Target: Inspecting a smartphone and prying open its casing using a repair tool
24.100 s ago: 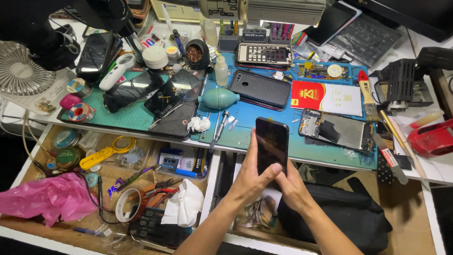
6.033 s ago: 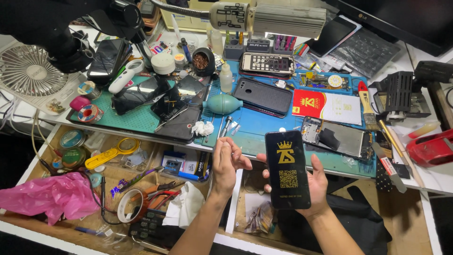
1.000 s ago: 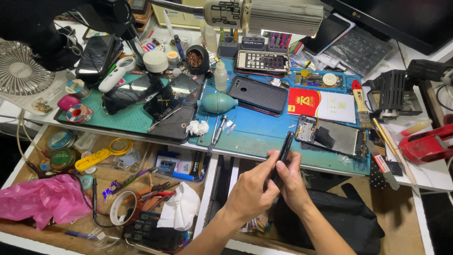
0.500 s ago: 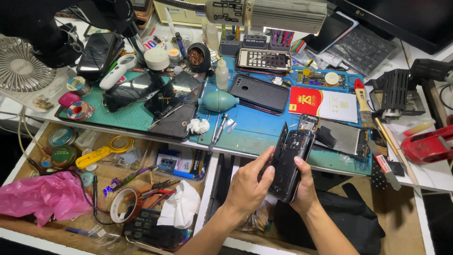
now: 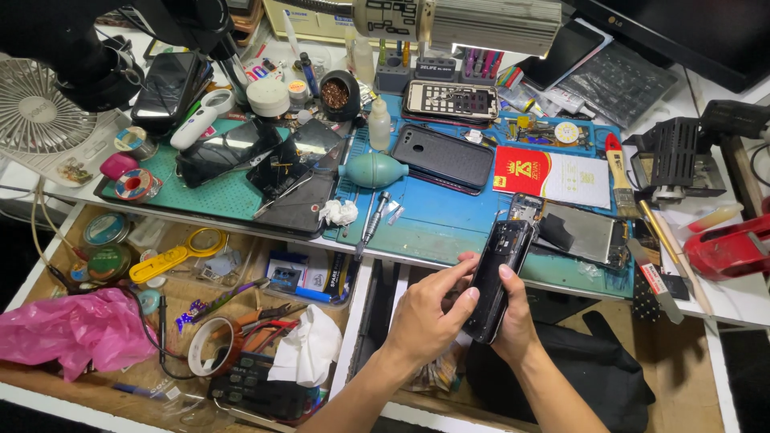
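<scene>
A black phone case (image 5: 499,273) is held upright and tilted over the front edge of the blue work mat (image 5: 433,224). My right hand (image 5: 516,325) grips it from below and behind, thumb on its edge. The fingers of my left hand (image 5: 425,317) press against the case's left side near its lower end. Just behind the case, an opened phone body (image 5: 579,234) lies on the mat. A dark phone (image 5: 443,156) rests face down further back.
A green mat (image 5: 224,192) at left carries phones and screen parts. A teal air blower (image 5: 373,171), a screwdriver (image 5: 373,220), a red card (image 5: 529,170) and a brush (image 5: 619,172) lie on the blue mat. Open drawers below hold tools, tape rolls (image 5: 210,349), a pink bag (image 5: 68,330).
The case has turned from edge-on to showing its inner face, and it now stands slightly higher. Both hands stayed on it at the mat's front edge.
</scene>
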